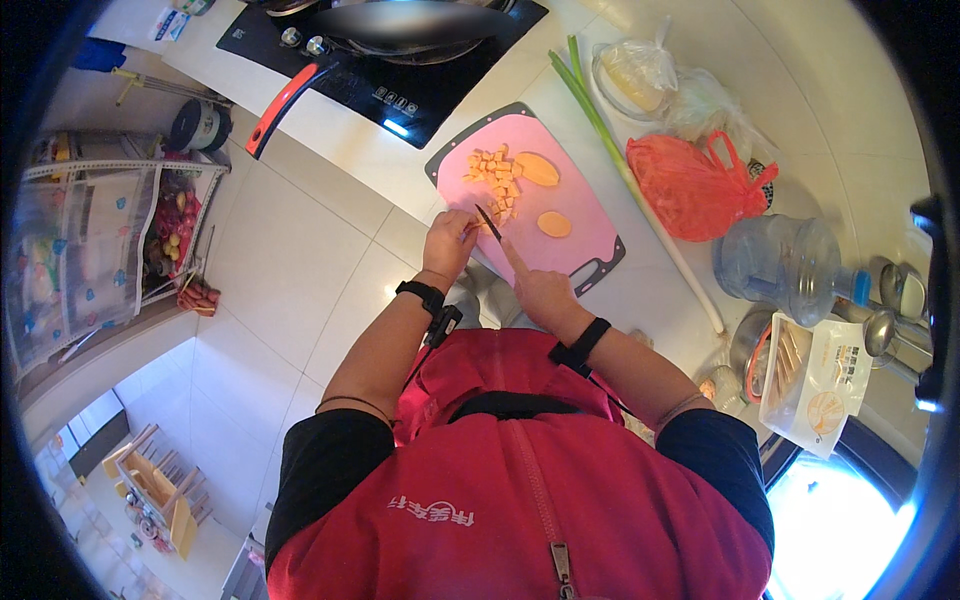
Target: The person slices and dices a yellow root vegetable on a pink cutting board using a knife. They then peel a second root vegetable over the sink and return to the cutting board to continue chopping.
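Standing here, I take the pink cutting board [585, 215] as the clock's centre, with twelve away from the person in the red apron. It lies on the white counter [645, 290]. The right hand [545, 298] is closed around a small dark knife [489, 221], index finger stretched along it. The left hand [451, 242], at about eight o'clock, has its fingertips bunched beside the blade; I can't tell whether they pinch a piece. The hands are near each other but apart. Small orange cubes [494, 170] are heaped towards ten o'clock on the board, with two orange slices [541, 170] to their right. A long green onion [614, 157] lies alongside at three, a red plastic bag [680, 190] just beyond it. The black cooktop [350, 95] sits at eleven.
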Demonstrator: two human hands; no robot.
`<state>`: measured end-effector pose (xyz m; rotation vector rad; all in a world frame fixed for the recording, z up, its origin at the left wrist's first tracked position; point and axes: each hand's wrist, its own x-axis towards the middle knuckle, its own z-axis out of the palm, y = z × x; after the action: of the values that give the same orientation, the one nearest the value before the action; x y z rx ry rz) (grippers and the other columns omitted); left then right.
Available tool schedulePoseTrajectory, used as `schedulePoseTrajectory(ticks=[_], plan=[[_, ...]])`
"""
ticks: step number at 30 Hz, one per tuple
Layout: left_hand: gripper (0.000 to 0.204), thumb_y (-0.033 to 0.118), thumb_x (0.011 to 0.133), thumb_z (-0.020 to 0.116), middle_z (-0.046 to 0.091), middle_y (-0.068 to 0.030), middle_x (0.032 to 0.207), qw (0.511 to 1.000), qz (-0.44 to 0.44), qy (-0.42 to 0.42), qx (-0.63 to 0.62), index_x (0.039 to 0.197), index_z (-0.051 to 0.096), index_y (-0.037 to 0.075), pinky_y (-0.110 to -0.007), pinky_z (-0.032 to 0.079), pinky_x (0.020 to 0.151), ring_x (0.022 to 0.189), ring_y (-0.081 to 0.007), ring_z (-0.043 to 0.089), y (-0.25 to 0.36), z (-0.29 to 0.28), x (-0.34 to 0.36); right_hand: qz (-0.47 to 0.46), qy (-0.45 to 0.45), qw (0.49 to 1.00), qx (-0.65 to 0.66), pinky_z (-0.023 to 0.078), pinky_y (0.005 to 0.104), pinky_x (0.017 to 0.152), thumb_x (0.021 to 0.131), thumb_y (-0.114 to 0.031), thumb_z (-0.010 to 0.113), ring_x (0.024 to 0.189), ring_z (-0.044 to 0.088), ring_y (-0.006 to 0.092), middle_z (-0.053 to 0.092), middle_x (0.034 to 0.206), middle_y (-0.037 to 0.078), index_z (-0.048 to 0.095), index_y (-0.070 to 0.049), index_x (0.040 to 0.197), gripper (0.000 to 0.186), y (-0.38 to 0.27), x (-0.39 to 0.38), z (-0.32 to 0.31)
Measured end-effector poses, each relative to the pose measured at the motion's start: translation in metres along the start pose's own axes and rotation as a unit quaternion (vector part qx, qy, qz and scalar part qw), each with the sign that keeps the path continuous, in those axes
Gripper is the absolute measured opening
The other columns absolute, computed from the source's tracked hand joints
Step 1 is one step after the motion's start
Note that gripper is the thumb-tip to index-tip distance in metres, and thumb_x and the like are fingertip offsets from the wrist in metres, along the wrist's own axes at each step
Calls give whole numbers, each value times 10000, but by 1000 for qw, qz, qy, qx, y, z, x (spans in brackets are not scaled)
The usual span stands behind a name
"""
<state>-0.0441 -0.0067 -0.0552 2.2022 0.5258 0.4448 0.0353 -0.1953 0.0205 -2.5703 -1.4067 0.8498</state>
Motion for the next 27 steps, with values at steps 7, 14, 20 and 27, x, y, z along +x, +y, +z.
schedulePoseTrajectory(ticks=[7, 14, 20, 27], plan=[[91, 57, 785, 689, 621, -121, 837, 1000, 7, -6, 13, 838, 615, 62, -425, 498, 727, 839, -339, 597, 3, 0, 1, 0, -3, 1000, 29, 514, 537, 562, 905, -135, 477, 611, 663, 397, 664, 696, 212, 171, -122, 1550, 714, -2, 17, 32], [104, 66, 795, 686, 597, -128, 827, 999, 20, 7, 34, 833, 592, 43, -430, 493, 729, 830, -344, 590, 4, 0, 2, 42, -1, 994, 97, 522, 554, 658, 948, -193, 460, 712, 674, 431, 684, 809, 234, 186, -214, 1543, 656, 6, 26, 19], [135, 59, 775, 704, 607, -130, 848, 999, -8, 17, 27, 863, 604, 37, -426, 502, 723, 817, -337, 601, 9, 9, 3, 63, 8, 996, 65, 526, 556, 645, 961, -261, 473, 679, 667, 421, 679, 765, 219, 212, -231, 1542, 638, 13, 16, -3], [146, 6, 740, 691, 615, -115, 830, 998, -44, 17, -40, 857, 614, 46, -401, 518, 708, 803, -317, 617, 9, 4, 2, -5, -36, 999, -32, 521, 502, 548, 895, -140, 509, 650, 686, 352, 700, 764, 153, 199, -190, 1545, 723, 0, 5, -9]])
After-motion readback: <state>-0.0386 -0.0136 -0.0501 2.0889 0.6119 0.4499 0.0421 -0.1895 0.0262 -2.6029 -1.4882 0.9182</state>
